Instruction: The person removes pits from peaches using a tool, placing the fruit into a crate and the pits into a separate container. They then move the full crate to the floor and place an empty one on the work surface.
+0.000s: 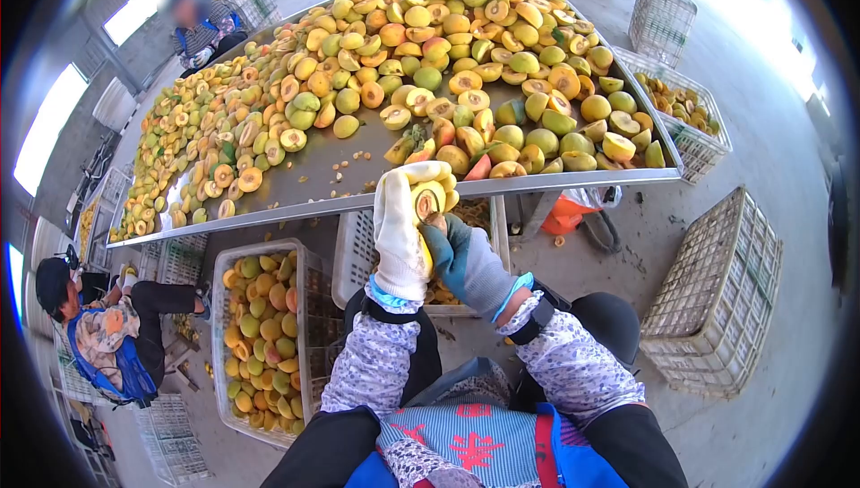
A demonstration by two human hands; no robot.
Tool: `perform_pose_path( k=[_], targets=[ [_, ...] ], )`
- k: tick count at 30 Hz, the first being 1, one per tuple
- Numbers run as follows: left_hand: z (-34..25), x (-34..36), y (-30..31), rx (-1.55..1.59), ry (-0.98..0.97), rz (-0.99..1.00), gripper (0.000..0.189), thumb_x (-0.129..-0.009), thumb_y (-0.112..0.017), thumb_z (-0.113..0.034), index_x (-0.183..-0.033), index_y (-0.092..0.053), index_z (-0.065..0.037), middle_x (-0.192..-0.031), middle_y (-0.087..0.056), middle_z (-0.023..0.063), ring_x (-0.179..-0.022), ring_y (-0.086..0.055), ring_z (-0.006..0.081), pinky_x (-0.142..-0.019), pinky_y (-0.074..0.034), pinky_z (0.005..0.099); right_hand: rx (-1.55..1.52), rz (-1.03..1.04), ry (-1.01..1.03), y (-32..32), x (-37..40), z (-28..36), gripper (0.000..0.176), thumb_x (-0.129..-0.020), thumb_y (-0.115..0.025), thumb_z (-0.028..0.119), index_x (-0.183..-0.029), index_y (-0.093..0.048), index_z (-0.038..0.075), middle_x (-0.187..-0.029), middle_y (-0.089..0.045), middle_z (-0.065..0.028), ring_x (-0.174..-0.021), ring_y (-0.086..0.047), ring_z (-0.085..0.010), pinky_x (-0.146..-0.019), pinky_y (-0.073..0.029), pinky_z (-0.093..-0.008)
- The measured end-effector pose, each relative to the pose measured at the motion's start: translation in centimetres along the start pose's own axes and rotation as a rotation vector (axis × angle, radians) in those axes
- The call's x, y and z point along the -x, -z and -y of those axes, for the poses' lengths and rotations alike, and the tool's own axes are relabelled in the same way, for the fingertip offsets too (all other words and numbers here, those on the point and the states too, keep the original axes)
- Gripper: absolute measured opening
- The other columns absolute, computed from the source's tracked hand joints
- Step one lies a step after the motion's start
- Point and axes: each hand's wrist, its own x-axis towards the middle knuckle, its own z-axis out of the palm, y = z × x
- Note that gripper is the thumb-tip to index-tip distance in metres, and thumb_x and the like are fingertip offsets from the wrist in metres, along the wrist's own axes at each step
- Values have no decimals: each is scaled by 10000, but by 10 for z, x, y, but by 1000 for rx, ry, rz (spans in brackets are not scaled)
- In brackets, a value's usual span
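My left hand (400, 228), in a cream-white glove, is closed round a halved yellow peach (428, 200), its cut face and brown centre turned up. My right hand (466, 260), in a grey and blue glove, is closed with its fingertips against that cut face. A thin dark curved edge shows there, but what the right fingers hold is mostly hidden. Both hands are just in front of the near rim of a metal table (394, 199). On the table lies a large heap of halved peaches (358, 58), some showing brown pits.
Below left stands a crate of peaches (264, 340). Under the table is a white crate (354, 260), partly behind my hands. An upturned crate (712, 300) stands right, a filled crate (685, 112) behind it. A seated person (107, 327) is at left; others sit across the table.
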Motion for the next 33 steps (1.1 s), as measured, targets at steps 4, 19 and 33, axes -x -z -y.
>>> perform_pose_path(
  k=[4, 19, 33],
  targets=[
    [-10, -5, 11, -93, 188, 101, 390, -1092, -402, -332, -1162, -595, -1, -1148, -652, 137, -978, -669, 219, -875, -561, 357, 84, 47, -10, 6, 4, -11, 305, -1063, -517, 286, -1081, -644, 10, -868, -711, -86, -780, -642, -144, -706, -520, -323],
    [-13, -12, 21, -80, 228, 107, 638, -1057, -388, -535, -870, -658, 13, -703, -661, 169, -581, -619, 235, -571, -502, 337, -233, 444, -674, 23, 4, 51, 561, -1057, -369, 547, -757, -555, 111, -570, -471, 7, -388, -402, -105, -351, -339, -273],
    [-4, -26, 39, -43, 234, 265, 707, -1063, -395, -486, -704, -710, 36, -691, -703, 150, -565, -638, 196, -570, -512, 295, -897, 639, -893, 17, 3, 14, 507, -1037, -353, 623, -800, -494, 197, -544, -314, 71, -379, -252, -52, -326, -210, -221]
  ],
)
